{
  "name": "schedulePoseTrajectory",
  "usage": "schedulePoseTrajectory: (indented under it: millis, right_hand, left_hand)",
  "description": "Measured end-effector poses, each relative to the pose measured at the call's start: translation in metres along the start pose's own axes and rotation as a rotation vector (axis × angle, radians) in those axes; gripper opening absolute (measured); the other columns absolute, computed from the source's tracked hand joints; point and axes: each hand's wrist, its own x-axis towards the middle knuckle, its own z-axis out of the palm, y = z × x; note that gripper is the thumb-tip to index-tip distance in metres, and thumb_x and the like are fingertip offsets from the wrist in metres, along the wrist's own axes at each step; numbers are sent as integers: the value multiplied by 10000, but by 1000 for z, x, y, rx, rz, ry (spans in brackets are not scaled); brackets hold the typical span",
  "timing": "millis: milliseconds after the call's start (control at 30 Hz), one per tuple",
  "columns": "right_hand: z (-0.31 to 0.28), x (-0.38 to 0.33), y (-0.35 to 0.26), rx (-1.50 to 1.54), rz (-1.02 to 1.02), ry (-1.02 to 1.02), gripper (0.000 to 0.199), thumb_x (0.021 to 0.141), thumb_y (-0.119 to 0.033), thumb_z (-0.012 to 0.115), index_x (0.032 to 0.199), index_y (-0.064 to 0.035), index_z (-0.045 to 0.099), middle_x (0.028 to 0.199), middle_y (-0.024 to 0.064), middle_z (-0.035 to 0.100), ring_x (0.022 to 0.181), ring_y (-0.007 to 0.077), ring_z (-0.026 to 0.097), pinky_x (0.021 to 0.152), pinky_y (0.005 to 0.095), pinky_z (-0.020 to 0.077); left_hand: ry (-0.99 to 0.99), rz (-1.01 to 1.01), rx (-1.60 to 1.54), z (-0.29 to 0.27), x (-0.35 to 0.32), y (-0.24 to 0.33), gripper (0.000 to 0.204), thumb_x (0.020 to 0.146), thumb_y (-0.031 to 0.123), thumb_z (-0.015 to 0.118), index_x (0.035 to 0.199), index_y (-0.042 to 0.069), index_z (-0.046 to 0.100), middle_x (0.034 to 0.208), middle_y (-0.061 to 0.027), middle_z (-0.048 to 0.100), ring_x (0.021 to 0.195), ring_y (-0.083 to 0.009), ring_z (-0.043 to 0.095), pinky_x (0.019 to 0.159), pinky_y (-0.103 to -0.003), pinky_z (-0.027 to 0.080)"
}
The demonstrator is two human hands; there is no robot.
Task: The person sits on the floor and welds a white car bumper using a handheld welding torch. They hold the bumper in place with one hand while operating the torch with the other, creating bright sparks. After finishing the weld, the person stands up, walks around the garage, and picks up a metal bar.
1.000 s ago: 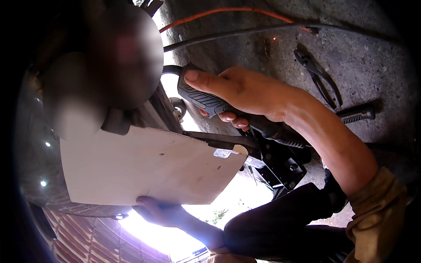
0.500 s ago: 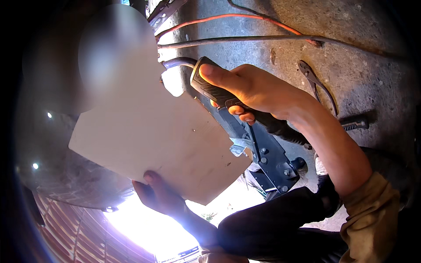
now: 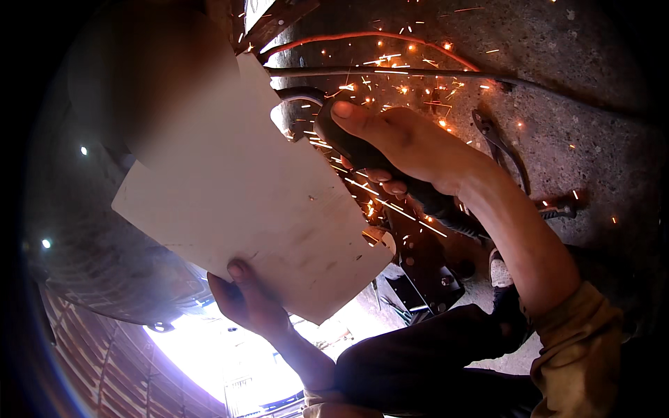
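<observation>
Over the rough grey concrete floor [image 3: 592, 125], I watch the right hand [image 3: 404, 143], fingers wrapped round a black, curved-necked torch [image 3: 333, 136], amid orange sparks [image 3: 404, 89]; lower left, the left hand [image 3: 252, 301] clamps the lower edge of a flat white angular sheet [image 3: 258, 202] beside the torch.

At left, sheet [image 3: 244, 202] with left hand [image 3: 247, 296] at near edge; right of it, torch [image 3: 348, 148] in right hand [image 3: 411, 148]. Farther right, pliers [image 3: 490, 138] on floor [image 3: 585, 111]. Beyond, at far side, cable [image 3: 432, 72] running left to right.
</observation>
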Motion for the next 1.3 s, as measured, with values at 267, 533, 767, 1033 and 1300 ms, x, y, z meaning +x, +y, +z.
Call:
schedulePoseTrajectory:
  millis: [267, 533, 767, 1033, 1300]
  right_hand:
    - [1, 0, 1, 18, -26, -40, 733, 828, -746, 528, 665, -34, 592, 520, 10, 469, 405, 98, 445, 409, 248, 358]
    - [1, 0, 0, 7, -44, -6, 684, 879, -683, 518, 684, -32, 598, 529, 13, 486, 399, 100, 452, 401, 258, 367]
    - [1, 0, 3, -2, -58, -15, 696, 867, -700, 517, 670, -37, 589, 519, 16, 468, 396, 102, 449, 402, 258, 374]
    - [8, -6, -9, -7, 9, 30, 709, 849, -719, 527, 627, -46, 552, 514, -1, 434, 407, 93, 429, 404, 234, 364]
    - [5, -1, -3, -6, 21, 6, 640, 891, -647, 538, 663, -51, 591, 525, -5, 471, 396, 99, 443, 408, 256, 356]
  left_hand:
    - [-11, -4, 32, -3, -1, 5, 638, 913, 526, 612, 1189, -45, 553, 1000, -98, 619, 910, -159, 580, 797, -306, 467]
    - [-32, -13, -19, -3, -1, 1, 465, 980, 341, 574, 1228, -51, 538, 1024, -107, 626, 924, -160, 569, 842, -302, 454]
    - [-40, -13, 1, -4, -1, 0, 468, 981, 344, 573, 1224, -54, 539, 1028, -110, 628, 916, -159, 570, 833, -302, 456]
    - [-53, -18, 4, -6, 1, -2, 431, 985, 316, 565, 1210, -50, 536, 1050, -120, 620, 948, -175, 568, 841, -315, 457]
    - [-23, -26, 62, -7, 2, -7, 429, 992, 309, 549, 1242, -39, 527, 1089, -119, 615, 978, -181, 562, 870, -325, 447]
